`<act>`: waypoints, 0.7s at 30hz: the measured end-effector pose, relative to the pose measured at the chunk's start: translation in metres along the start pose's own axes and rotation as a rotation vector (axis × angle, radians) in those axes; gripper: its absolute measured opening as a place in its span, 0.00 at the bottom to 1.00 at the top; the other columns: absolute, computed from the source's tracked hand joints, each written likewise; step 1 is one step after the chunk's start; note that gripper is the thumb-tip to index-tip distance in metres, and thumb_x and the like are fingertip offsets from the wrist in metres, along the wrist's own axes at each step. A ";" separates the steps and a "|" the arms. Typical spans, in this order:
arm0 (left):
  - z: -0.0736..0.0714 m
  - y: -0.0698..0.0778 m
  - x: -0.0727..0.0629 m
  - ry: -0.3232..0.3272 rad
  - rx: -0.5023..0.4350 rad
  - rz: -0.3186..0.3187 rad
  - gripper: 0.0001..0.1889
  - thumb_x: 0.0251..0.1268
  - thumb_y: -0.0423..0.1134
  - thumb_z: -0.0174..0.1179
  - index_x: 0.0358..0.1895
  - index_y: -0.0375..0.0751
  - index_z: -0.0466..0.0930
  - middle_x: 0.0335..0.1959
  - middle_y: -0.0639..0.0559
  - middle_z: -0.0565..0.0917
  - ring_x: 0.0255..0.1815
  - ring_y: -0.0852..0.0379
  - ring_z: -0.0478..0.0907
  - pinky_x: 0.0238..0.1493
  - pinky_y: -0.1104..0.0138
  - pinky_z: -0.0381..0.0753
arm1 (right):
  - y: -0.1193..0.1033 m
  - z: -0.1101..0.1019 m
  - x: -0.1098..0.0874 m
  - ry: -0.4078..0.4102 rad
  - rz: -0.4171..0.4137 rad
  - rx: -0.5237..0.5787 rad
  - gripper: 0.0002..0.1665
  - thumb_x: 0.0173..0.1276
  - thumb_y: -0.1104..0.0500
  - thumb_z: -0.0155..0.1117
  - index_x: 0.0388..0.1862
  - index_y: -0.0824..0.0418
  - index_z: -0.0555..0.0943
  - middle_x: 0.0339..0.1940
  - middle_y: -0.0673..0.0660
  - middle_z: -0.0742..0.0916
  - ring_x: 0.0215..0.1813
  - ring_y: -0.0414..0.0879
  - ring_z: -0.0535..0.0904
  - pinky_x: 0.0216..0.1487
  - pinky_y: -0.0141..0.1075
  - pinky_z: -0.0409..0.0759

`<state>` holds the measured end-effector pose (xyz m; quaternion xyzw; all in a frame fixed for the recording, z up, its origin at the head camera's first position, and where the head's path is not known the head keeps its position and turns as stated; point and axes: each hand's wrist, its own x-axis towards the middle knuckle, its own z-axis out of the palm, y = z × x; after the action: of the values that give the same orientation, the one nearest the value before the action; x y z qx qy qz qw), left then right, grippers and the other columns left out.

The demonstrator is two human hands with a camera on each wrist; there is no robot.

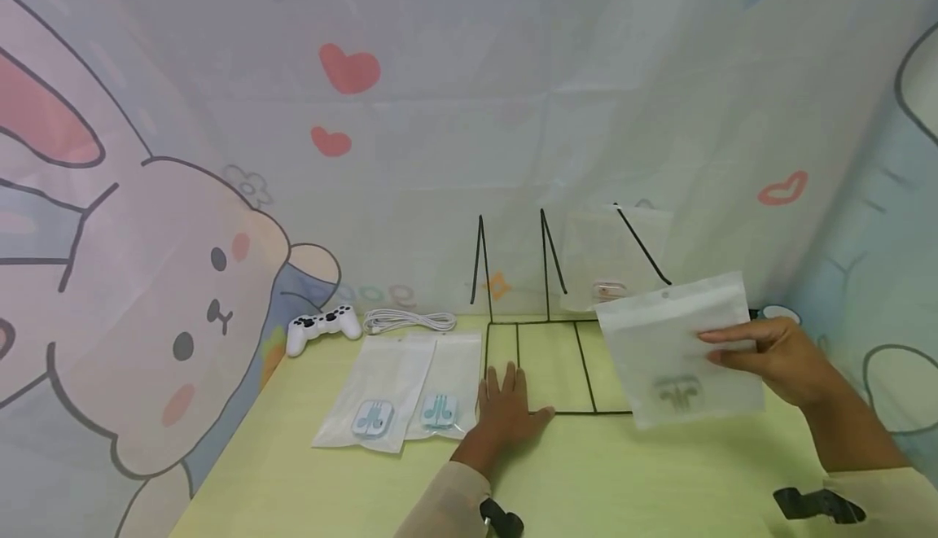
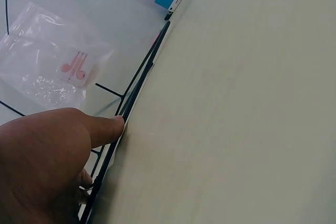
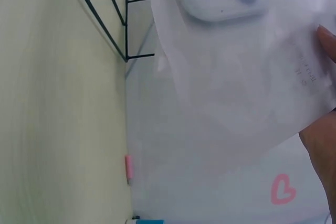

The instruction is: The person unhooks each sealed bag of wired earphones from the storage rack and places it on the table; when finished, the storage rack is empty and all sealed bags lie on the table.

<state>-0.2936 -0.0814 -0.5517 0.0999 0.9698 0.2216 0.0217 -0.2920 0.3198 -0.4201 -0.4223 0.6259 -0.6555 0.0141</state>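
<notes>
My right hand [image 1: 780,359] pinches a translucent white zip bag [image 1: 681,351] by its right side, between thumb and fingers. Dark earphones in a case show faintly through the bag, held up before the right part of a black wire display rack [image 1: 548,277]. My left hand [image 1: 507,412] lies on the rack's base at its left end, fingers extended, with the thumb [image 2: 107,129] on the front wire. Hanging on the rack's right hook is another clear bag [image 1: 615,257] with pink earphones [image 2: 76,66].
Left of the rack lie two overlapping bags with blue earphones [image 1: 440,412]. Behind them are a coiled white cable [image 1: 410,321] and a white game controller [image 1: 322,328]. A small blue-and-white item [image 1: 778,313] stands at the back right. A printed curtain [image 1: 454,131] hangs behind the table.
</notes>
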 end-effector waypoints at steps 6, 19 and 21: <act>0.006 -0.001 0.004 0.000 0.009 -0.010 0.49 0.78 0.64 0.58 0.87 0.32 0.57 0.91 0.36 0.56 0.91 0.26 0.44 0.89 0.34 0.46 | 0.004 -0.009 -0.006 0.017 0.175 -0.065 0.27 0.69 0.86 0.59 0.63 0.73 0.86 0.61 0.45 0.93 0.60 0.38 0.90 0.54 0.33 0.91; 0.008 -0.002 0.004 0.004 -0.011 -0.012 0.49 0.79 0.64 0.57 0.87 0.32 0.56 0.91 0.36 0.55 0.92 0.26 0.43 0.89 0.34 0.44 | 0.035 -0.039 -0.026 0.158 0.391 0.065 0.31 0.72 0.83 0.60 0.66 0.60 0.89 0.55 0.46 0.94 0.51 0.43 0.93 0.44 0.41 0.93; 0.005 0.000 0.003 -0.004 -0.012 -0.014 0.49 0.79 0.64 0.57 0.87 0.32 0.55 0.91 0.36 0.54 0.92 0.26 0.42 0.90 0.35 0.43 | 0.040 -0.044 -0.032 0.199 0.423 0.069 0.32 0.73 0.82 0.60 0.66 0.58 0.90 0.55 0.44 0.94 0.51 0.42 0.93 0.45 0.41 0.93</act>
<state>-0.2959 -0.0789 -0.5568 0.0934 0.9691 0.2270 0.0260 -0.3173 0.3642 -0.4646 -0.2142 0.6762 -0.6973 0.1037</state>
